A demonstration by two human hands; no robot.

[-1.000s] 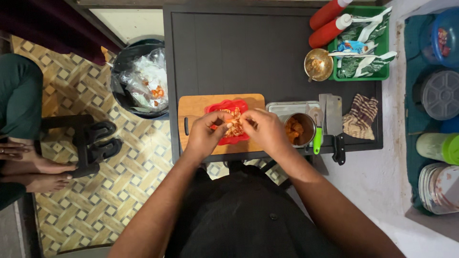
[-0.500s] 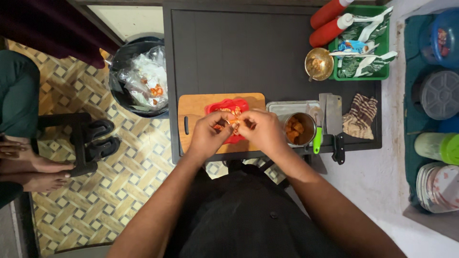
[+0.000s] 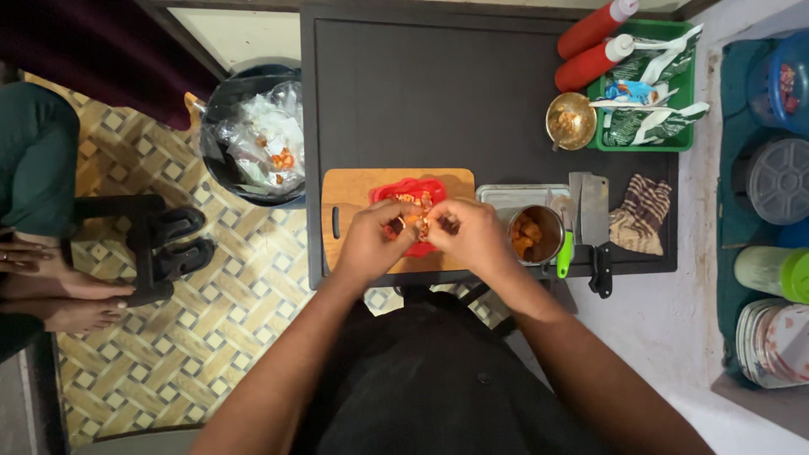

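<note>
My left hand [image 3: 371, 240] and my right hand [image 3: 463, 232] meet over a red bag [image 3: 410, 190] lying on a wooden cutting board [image 3: 350, 202]. Both pinch a small orange piece of food [image 3: 415, 222] between the fingertips. Pale and orange bits show in the bag just above the fingers. A steel cup [image 3: 533, 233] with orange pieces stands right of my right hand, inside a steel tray [image 3: 518, 195].
A cleaver [image 3: 592, 202] and a green-handled peeler [image 3: 564, 253] lie right of the cup, beside a striped cloth [image 3: 638, 215]. Two red squeeze bottles [image 3: 594, 46], a brass bowl [image 3: 570, 120] and a green basket [image 3: 653, 84] stand at the back right. A bin [image 3: 253, 135] stands left. A seated person's feet [image 3: 63, 295] are far left.
My hands have shifted slightly down and together over the red bag, still working the same small piece. Nothing else has moved.
</note>
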